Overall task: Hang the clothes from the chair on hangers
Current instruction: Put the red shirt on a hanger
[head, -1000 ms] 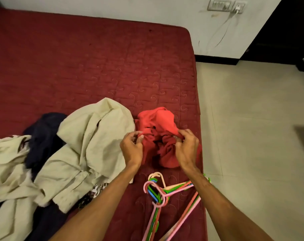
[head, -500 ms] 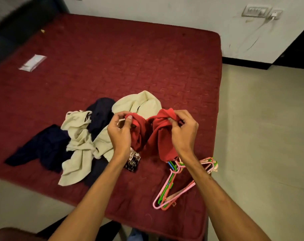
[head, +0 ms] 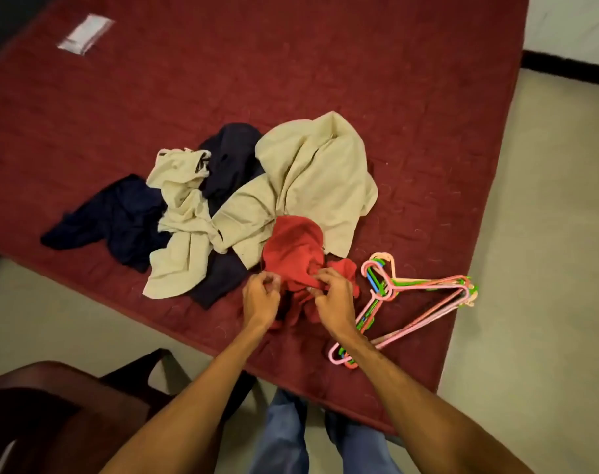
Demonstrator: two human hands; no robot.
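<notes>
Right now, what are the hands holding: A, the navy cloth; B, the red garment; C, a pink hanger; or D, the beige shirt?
B: the left hand and the right hand both pinch the red garment, while the hangers lie untouched to its right.

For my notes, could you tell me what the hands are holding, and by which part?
The left hand and right hand both pinch the red garment at its bunched near edge.
</notes>
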